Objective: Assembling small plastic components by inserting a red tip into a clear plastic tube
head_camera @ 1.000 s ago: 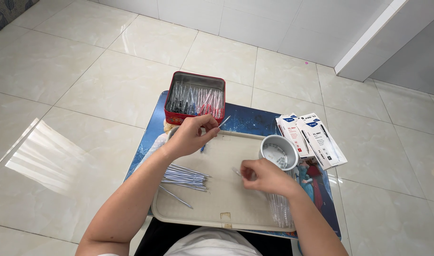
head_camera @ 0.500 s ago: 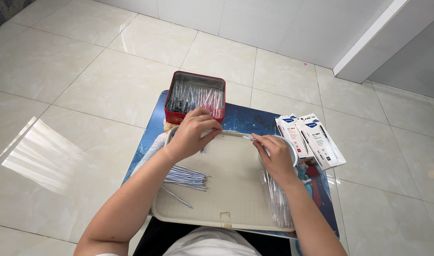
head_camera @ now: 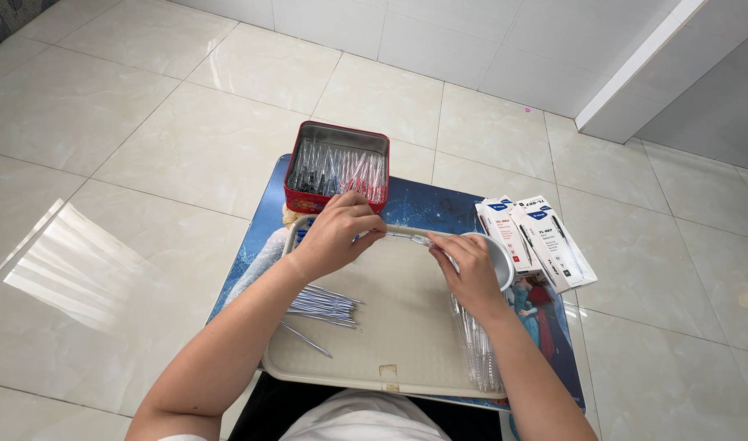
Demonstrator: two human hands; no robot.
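Right hand (head_camera: 472, 273) shifted leftward, both hands pinching slim clear pen barrel (head_camera: 408, 238), beige tray (head_camera: 406, 327)

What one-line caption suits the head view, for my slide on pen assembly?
Both hands, left hand and right hand, hold a clear pen barrel over a beige tray, red tin behind.

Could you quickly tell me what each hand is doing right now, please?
Left hand: closed, pinching one end of a thin clear pen tube.
Right hand: closed on the tube's other end.

Tin (head_camera: 336, 170) behind tray (head_camera: 390, 327) (boxes (head_camera: 537, 241) to its right).
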